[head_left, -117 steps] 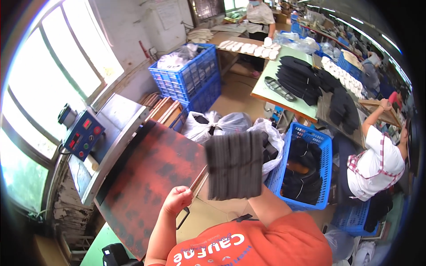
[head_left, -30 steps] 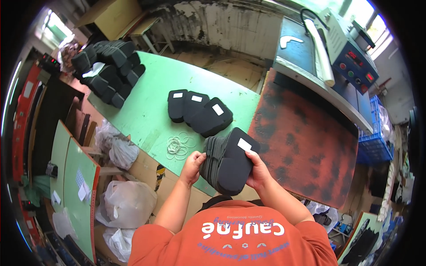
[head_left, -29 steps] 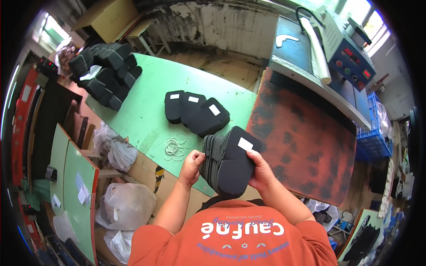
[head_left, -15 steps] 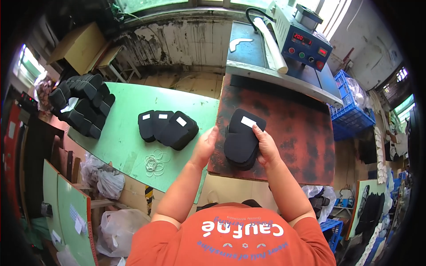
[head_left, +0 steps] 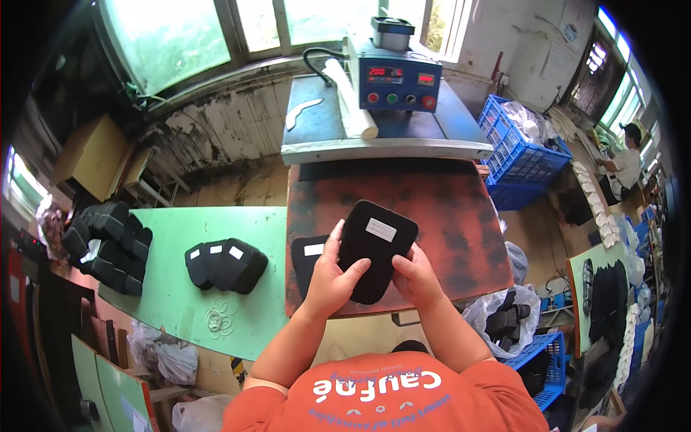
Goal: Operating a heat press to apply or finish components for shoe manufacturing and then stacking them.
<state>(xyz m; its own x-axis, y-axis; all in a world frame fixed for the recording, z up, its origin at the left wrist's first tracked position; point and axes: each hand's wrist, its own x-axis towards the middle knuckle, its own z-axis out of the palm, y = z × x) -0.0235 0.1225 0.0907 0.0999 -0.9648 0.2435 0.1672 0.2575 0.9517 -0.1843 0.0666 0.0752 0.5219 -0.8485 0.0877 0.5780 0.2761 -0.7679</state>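
A black rounded fabric pad (head_left: 373, 263) with a white label near its top is held up between my two hands, over the red-and-black board. My left hand (head_left: 327, 279) grips its left edge, thumb across the front. My right hand (head_left: 417, 277) holds the lower right edge, thumb also on the front. Whether more pads lie behind it I cannot tell. Another black labelled pad (head_left: 305, 265) lies on the board by my left hand, partly covered by it. Several similar pads (head_left: 241, 272) with white labels are fanned out on the green table to the left.
On the green table (head_left: 173, 320) are loose pale rings (head_left: 219, 319) and a heap of black pads (head_left: 108, 248). Beyond the red board (head_left: 461, 237) stands a blue machine (head_left: 397, 83) with a white roll (head_left: 353, 108) beside it. Blue crates (head_left: 518, 158) stand right; a person (head_left: 622, 165) is farther off.
The pad stack lay on the board under my right hand, my left hand apart. Now both hands hold a pad raised, and another lies at the board's left. The view has tilted up and right.
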